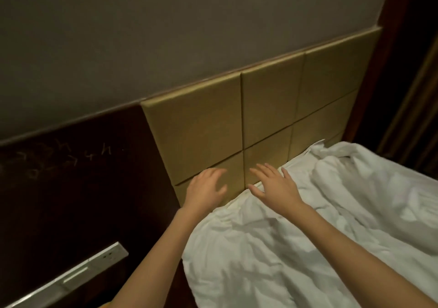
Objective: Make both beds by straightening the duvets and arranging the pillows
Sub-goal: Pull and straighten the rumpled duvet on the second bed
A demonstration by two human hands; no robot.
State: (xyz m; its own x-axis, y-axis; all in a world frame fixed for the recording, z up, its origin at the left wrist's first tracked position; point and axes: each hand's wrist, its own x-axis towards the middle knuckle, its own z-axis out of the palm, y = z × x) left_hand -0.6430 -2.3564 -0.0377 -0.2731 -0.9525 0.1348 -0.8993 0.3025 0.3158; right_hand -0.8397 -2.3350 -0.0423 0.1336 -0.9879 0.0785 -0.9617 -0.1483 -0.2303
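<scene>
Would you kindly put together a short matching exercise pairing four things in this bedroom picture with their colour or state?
Things:
1. duvet
2. headboard
3. left hand
4. socket strip

Descriptions:
A. tan, split into square padded panels
B. white and rumpled
C. pale, set low on the dark wall panel
D. open, held in front of the lower headboard

Pairs: 1-B, 2-A, 3-D, 4-C

Duvet (296, 232) on the bed before the headboard (260, 108), wall switch panel (71, 277) to its left.
</scene>
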